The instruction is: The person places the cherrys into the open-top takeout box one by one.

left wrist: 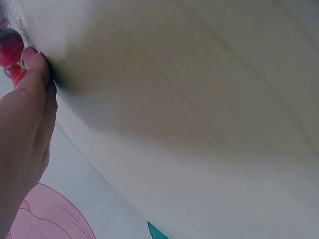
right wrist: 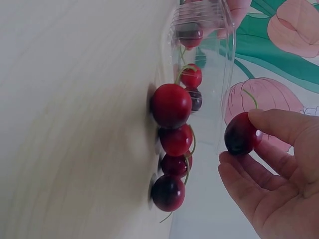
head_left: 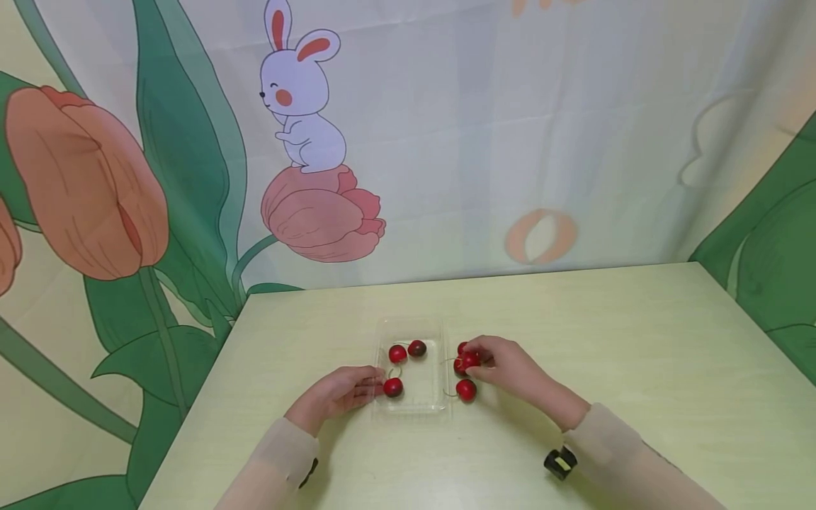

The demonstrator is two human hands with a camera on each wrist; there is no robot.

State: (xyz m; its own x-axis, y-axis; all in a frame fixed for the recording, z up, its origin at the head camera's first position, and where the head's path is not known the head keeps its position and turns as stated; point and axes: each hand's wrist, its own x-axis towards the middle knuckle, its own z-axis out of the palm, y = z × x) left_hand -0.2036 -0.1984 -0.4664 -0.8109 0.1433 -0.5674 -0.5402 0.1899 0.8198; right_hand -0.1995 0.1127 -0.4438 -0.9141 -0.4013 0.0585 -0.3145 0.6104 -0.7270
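A clear plastic box (head_left: 408, 407) sits on the table with three red cherries inside, one of them a cherry (head_left: 393, 387) near its left wall. My left hand (head_left: 344, 391) grips the box at that left side; the left wrist view shows a fingertip (left wrist: 36, 62) against the plastic. Just right of the box, my right hand (head_left: 510, 365) pinches a dark red cherry (right wrist: 242, 133) with a green stem between thumb and fingers, raised off the table. Below it, several cherries lie in a row, among them a large-looking cherry (right wrist: 171, 105) and a darker cherry (right wrist: 168, 193).
The pale table (head_left: 605, 340) reaches back to a printed cloth (head_left: 446, 142) with a rabbit and tulips. A small black device (head_left: 561, 462) is at the right wrist. In the right wrist view, the box's rim (right wrist: 232, 30) stands above the cherries.
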